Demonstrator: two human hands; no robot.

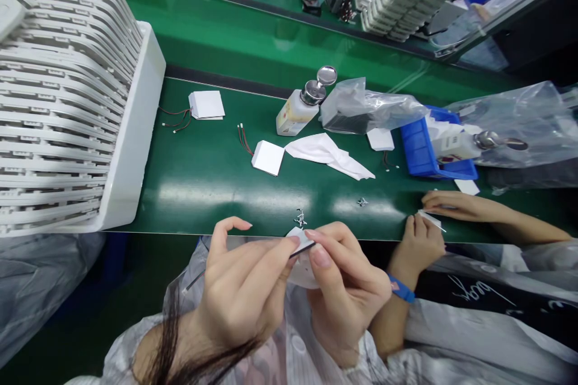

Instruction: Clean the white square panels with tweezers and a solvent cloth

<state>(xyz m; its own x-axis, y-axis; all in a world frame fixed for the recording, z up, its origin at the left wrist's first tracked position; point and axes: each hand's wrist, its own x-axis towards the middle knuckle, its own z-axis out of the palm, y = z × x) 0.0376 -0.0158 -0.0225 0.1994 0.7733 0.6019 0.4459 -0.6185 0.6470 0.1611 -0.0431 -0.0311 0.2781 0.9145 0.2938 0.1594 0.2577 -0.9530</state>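
My left hand pinches a small white flat panel with a dark edge between thumb and fingers; its index finger is raised and bent. From the other side, my right hand grips the same panel by its edge with thumb and forefinger. The fingers cover most of the panel. A thin dark wire with a pale tip sticks out left of my left wrist. Just beyond the panel, a little pile of white scraps lies near the table's front edge.
White square panels with wires lie on the green table. Beyond are a white cloth, a pump bottle and a blue bin. White stacked trays stand left. At right, a co-worker's hands hold a white piece.
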